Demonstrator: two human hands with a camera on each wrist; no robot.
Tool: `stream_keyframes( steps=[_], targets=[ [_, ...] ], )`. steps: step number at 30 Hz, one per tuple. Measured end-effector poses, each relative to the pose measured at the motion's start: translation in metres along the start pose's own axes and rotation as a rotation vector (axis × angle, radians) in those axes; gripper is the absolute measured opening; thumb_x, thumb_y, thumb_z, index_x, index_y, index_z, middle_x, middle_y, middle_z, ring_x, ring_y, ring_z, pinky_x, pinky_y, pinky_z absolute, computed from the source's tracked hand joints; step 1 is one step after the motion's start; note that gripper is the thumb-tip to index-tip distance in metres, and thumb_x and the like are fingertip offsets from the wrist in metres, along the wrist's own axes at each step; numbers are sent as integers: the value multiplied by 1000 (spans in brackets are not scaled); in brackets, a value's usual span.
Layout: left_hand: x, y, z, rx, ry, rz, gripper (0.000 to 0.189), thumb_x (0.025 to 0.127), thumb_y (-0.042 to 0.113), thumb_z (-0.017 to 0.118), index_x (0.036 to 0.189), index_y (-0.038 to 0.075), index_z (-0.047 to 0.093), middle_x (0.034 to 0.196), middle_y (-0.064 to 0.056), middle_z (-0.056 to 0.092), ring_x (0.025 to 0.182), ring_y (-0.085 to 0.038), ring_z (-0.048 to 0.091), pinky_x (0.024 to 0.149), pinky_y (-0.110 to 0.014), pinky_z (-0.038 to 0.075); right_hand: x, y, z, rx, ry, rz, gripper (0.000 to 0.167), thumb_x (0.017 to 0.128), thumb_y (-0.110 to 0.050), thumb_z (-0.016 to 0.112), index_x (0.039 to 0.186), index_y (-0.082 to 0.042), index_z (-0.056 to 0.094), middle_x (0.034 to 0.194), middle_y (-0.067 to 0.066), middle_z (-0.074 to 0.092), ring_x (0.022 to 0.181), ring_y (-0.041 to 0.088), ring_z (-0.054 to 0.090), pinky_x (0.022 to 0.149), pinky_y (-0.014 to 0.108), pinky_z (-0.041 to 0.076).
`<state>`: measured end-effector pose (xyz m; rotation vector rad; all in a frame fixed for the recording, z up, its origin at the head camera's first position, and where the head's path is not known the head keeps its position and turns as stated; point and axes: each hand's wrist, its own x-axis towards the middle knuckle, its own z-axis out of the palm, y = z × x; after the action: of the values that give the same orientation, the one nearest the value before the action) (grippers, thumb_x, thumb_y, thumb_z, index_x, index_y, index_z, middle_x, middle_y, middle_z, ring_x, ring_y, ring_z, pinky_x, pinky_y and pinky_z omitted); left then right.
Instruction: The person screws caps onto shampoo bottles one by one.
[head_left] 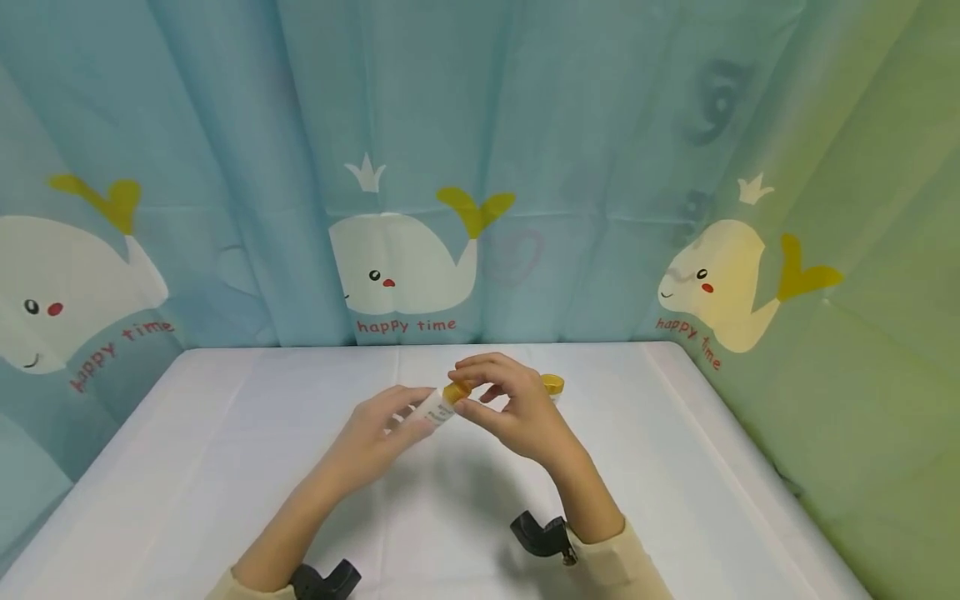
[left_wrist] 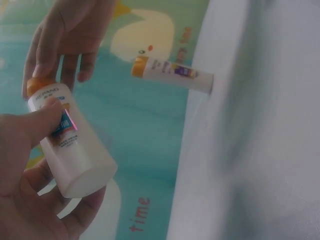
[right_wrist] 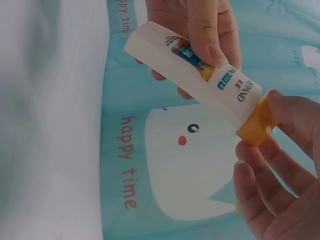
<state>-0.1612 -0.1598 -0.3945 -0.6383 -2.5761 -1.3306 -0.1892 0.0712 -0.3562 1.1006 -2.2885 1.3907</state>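
Observation:
A white plastic bottle [head_left: 436,407] with printed labels and a yellow-orange cap [right_wrist: 258,121] is held tilted above the table. My left hand [head_left: 381,429] grips its body, the thumb lying across the label in the left wrist view. At the other end my right hand [head_left: 517,407] pinches the cap between thumb and fingers. The bottle's broad base [left_wrist: 90,179] faces the left wrist camera. Behind the right hand a second white bottle [left_wrist: 175,76] with a similar cap [head_left: 552,383] stands upright on the table, mostly hidden in the head view.
A white-covered table [head_left: 247,467] spreads beneath both hands. Blue-green curtains [head_left: 585,167] printed with whales hang behind it and along its sides. Each wrist carries a black camera mount [head_left: 542,534] at the sleeve.

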Motion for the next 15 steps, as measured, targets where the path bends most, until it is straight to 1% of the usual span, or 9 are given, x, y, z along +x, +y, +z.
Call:
stream_keyframes(
  steps=[3, 7, 10, 15],
  targets=[
    [0, 0, -1, 15, 13, 1, 36, 97, 34, 66, 131, 24, 63, 113, 8, 66, 100, -12, 61, 80, -32, 55, 1, -9, -1, -4, 6, 6, 30, 85, -1, 76, 114, -6, 71, 120, 7, 69, 92, 21, 69, 72, 34, 58],
    [-1, -2, -1, 17, 13, -16, 37, 97, 36, 65, 132, 24, 62, 115, 7, 66, 101, -12, 61, 80, -32, 55, 1, -20, -2, 9, 6, 0, 31, 82, 8, 74, 112, 2, 70, 118, 16, 68, 86, 27, 70, 71, 34, 59],
    [-1, -3, -1, 13, 18, -21, 37, 96, 35, 66, 131, 23, 63, 114, 6, 66, 101, -13, 61, 80, -32, 55, 1, -16, -1, 14, 1, -19, 32, 82, 10, 72, 112, 0, 71, 118, 14, 68, 84, 25, 70, 72, 33, 60],
    [1, -5, -1, 2, 13, 1, 36, 96, 32, 67, 131, 23, 63, 114, 7, 67, 100, -13, 62, 79, -31, 56, 0, 2, 2, 15, -11, -51, 33, 85, 8, 70, 113, -9, 73, 121, 5, 68, 84, 16, 70, 73, 28, 59]
  ],
)
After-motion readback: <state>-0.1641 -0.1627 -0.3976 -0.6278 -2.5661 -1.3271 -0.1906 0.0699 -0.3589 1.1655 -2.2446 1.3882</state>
